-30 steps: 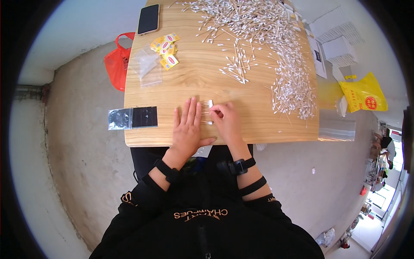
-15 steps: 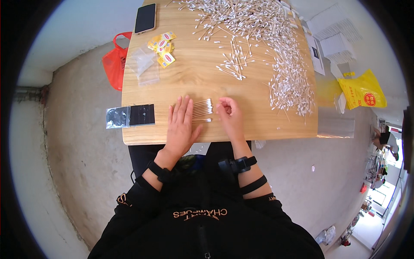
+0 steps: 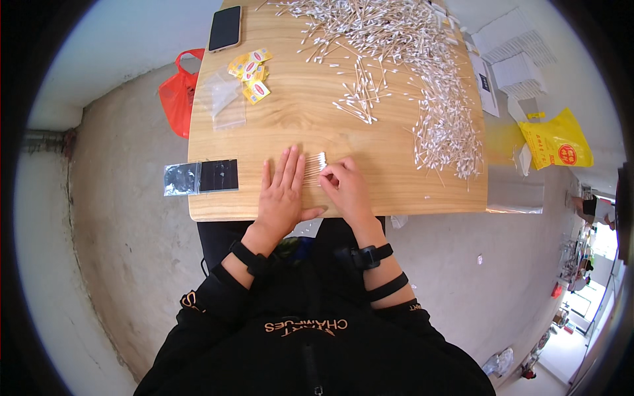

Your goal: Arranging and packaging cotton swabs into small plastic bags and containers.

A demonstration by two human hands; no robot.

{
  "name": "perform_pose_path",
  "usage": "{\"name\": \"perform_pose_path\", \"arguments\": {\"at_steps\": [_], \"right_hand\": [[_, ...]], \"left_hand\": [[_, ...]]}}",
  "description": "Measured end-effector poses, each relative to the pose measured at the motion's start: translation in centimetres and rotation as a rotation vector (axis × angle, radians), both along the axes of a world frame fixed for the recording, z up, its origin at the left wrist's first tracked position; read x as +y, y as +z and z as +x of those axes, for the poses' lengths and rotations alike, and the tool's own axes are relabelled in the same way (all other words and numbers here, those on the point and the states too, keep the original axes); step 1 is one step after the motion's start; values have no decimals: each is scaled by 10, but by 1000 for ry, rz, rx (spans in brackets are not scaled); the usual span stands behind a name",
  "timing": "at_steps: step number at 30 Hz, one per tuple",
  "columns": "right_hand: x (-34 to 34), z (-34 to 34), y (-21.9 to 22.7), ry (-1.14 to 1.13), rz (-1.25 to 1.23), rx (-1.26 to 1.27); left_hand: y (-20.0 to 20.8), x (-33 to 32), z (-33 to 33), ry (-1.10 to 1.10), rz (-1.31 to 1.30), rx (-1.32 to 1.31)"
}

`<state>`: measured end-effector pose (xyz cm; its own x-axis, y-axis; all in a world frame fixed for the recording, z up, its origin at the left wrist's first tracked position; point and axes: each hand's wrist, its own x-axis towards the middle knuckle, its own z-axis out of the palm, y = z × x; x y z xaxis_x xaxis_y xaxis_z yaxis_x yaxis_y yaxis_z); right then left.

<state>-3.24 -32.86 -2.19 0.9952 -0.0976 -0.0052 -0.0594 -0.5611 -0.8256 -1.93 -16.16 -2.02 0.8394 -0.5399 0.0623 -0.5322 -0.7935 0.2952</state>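
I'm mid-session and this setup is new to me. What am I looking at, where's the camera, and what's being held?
No machine here: these are a person's bare hands, seen from the left of two head-worn fisheye cameras looking down, so straight edges bend. On the wooden table lie a large heap of cotton swabs, a smaller cluster, a phone, yellow packets and clear bags. The left hand lies flat at a neat row of swabs. The right hand has its fingertips together at the row's right end; whether they grip a swab is unclear.
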Motion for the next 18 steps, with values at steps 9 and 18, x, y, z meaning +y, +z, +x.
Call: {"name": "perform_pose_path", "arguments": {"at_steps": [9,18], "right_hand": [[-1,5,-12,-408,458,-91],[42,13,-15,-105,607,-141]], "left_hand": [[0,8,-2,-13,-131,48],[-16,-21,-4,99,77,-145]]}}
